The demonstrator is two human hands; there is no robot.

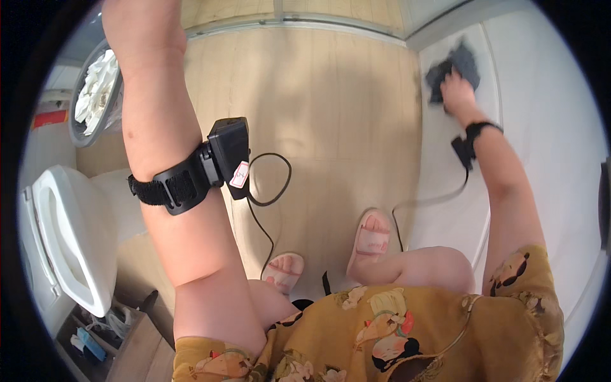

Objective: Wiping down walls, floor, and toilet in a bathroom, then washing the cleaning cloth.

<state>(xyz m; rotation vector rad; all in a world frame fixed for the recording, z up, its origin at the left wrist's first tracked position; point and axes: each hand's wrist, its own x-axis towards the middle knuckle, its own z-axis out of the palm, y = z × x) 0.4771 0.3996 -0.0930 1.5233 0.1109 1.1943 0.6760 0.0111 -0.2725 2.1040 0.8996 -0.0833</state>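
Observation:
My right hand point(457, 93) is closed on a dark grey cloth point(465, 62), which lies bunched against the white wall panel point(445, 184) at the far right. The cloth and fingers are a little blurred. My left arm reaches far forward, and only the back part of my left hand point(144, 22) shows at the top edge. Its fingers are cut off by the frame, so I cannot see what they touch. Nearest to that hand is a grey bin point(81, 132) filled with crumpled white paper point(97, 89).
A white toilet point(95, 254) stands at the left, with an open wooden box point(137, 353) of small items below it. A metal door track point(280, 24) crosses the far floor edge. Black devices point(229, 156) with cables are strapped to both arms. My sandalled feet point(372, 237) stand on the beige floor point(324, 146).

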